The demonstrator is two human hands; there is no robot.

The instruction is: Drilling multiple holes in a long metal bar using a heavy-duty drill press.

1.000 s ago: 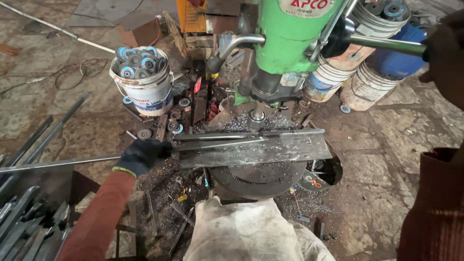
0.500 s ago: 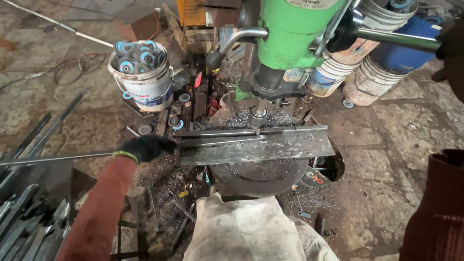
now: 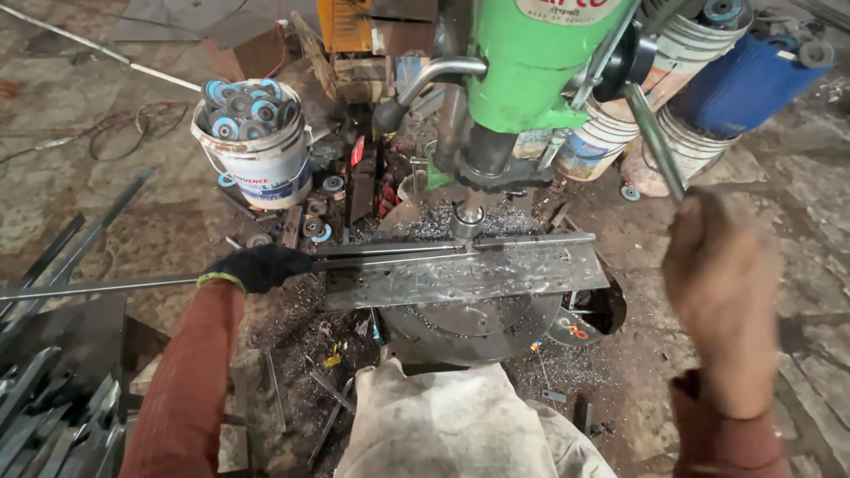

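A green drill press [image 3: 531, 71] stands ahead of me, its chuck [image 3: 467, 217] lowered onto a long thin steel bar [image 3: 416, 250]. The bar lies across a flat steel plate [image 3: 469, 276] on the round drill table [image 3: 469, 323]. My left hand [image 3: 255, 267], in a black glove, grips the bar at the plate's left end. My right hand [image 3: 722, 288], bare, is closed around the end of the grey feed lever [image 3: 653, 137] at the right. Metal chips lie around the chuck.
A white bucket [image 3: 257, 142] full of grinding discs stands at the left back. More buckets [image 3: 611, 133] and a blue can [image 3: 748, 80] stand behind the machine. Steel strips [image 3: 53, 416] are stacked at the lower left. A dirty cloth [image 3: 443, 425] covers my lap.
My right hand has pulled the feed lever down and toward me, from the upper right corner to mid-right. The chuck has come down onto the bar. My left hand keeps its grip.
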